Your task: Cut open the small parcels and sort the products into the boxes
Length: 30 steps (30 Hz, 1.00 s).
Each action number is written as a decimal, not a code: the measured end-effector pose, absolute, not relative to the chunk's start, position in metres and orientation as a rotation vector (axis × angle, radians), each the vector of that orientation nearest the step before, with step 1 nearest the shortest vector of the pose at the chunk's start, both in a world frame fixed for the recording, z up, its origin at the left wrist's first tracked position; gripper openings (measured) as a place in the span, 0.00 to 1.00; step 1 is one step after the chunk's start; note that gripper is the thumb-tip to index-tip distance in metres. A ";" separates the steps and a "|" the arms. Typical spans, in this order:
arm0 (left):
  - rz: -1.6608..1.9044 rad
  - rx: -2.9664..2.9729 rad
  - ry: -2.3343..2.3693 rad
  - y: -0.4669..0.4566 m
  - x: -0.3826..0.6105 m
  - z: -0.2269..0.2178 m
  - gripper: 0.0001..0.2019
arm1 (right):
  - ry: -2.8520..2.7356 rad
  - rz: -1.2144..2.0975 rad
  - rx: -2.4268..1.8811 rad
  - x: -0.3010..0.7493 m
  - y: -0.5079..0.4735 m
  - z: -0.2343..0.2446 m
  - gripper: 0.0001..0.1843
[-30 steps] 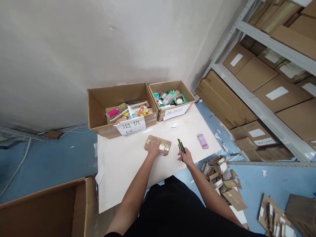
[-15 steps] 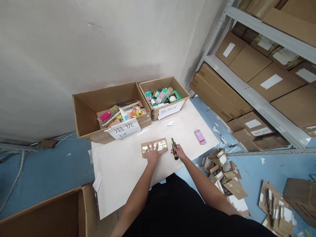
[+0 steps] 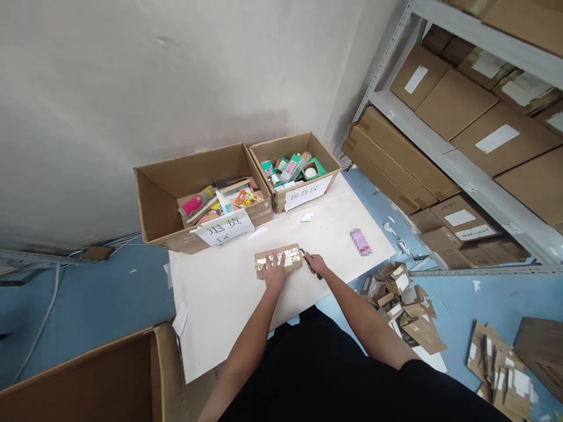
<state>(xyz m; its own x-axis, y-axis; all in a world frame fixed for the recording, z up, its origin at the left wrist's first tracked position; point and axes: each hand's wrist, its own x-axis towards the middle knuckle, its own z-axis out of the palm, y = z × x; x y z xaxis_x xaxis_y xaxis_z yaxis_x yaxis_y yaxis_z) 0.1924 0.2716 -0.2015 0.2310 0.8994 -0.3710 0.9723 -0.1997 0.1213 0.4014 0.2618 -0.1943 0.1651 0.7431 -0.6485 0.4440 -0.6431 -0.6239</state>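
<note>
A small brown cardboard box (image 3: 291, 252) with shiny clear tape along its top lies on the white tabletop (image 3: 211, 316). My left hand (image 3: 274, 273) rests on top of it, fingers spread and pressed flat. In my right hand (image 3: 315, 265) is a black and yellow utility knife (image 3: 307, 257), its front end at the right end of the box. Whether the blade touches the tape is too small to tell. A pixelated pink-purple item (image 3: 360, 242) lies to the right on the table.
Behind stand two open cartons with handwritten signs: a larger carton (image 3: 153, 217) and a smaller carton (image 3: 280, 205), both holding small packages. A metal shelf (image 3: 422, 138) with boxes rises at right. Flattened cardboard (image 3: 413, 299) lies on the floor. An open carton (image 3: 165, 357) stands front left.
My right hand has turned the utility knife and brought its tip left to the box's right end. My left hand stays on the box. The whole view has shifted slightly.
</note>
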 end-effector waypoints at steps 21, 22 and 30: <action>-0.236 2.187 1.598 0.310 0.155 -0.184 0.29 | -0.935 1.271 -2.313 0.393 0.217 -0.202 0.27; -0.229 2.193 1.612 0.311 0.147 -0.183 0.28 | -0.943 1.267 -2.328 0.381 0.221 -0.205 0.27; -0.351 1.981 1.843 0.266 0.125 -0.181 0.28 | -1.116 1.140 -2.479 0.310 0.323 -0.198 0.31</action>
<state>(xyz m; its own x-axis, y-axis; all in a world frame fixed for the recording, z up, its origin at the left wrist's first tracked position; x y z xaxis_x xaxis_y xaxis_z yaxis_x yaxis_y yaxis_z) 0.1250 0.2663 -0.1808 0.0943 0.8881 -0.4499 0.9913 -0.0420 0.1249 0.3101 0.3226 -0.1979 0.4198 0.7048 -0.5719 0.5562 -0.6977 -0.4515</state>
